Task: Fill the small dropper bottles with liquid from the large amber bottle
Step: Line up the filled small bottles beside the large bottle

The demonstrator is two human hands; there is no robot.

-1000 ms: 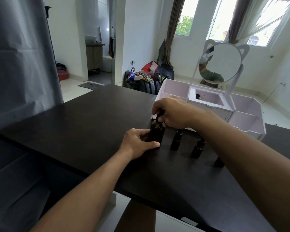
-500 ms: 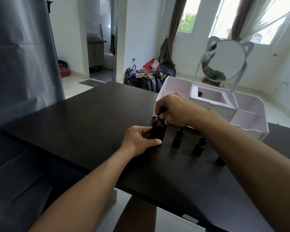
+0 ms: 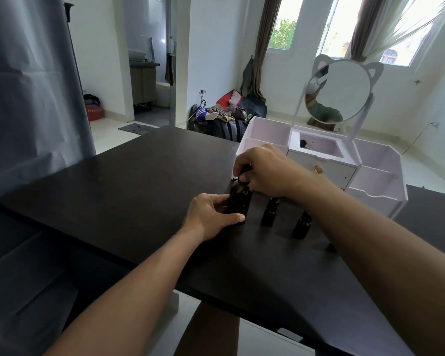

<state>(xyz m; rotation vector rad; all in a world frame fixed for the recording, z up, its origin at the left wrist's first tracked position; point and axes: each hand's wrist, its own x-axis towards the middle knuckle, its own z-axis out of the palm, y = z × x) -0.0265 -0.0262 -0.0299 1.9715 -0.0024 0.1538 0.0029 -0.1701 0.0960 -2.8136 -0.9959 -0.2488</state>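
The large amber bottle [image 3: 240, 201] stands upright on the dark table [image 3: 129, 191]. My left hand [image 3: 211, 217] wraps around its lower body. My right hand [image 3: 263, 173] grips the black cap [image 3: 243, 174] on top of it. To the right stand two small dark dropper bottles, one [image 3: 269, 212] near the amber bottle and another [image 3: 302, 226] further right. A third small dark object [image 3: 331, 247] shows just beside my right forearm, mostly hidden.
A white vanity organiser [image 3: 375, 181] with compartments, a drawer and a round cat-ear mirror [image 3: 338, 92] stands behind the bottles. The table's near edge runs diagonally below my arms. A grey backdrop [image 3: 28, 104] hangs at the left.
Both hands stay on the amber bottle and its cap. The cap looks slightly higher above the bottle's neck than before. The view has shifted a little.
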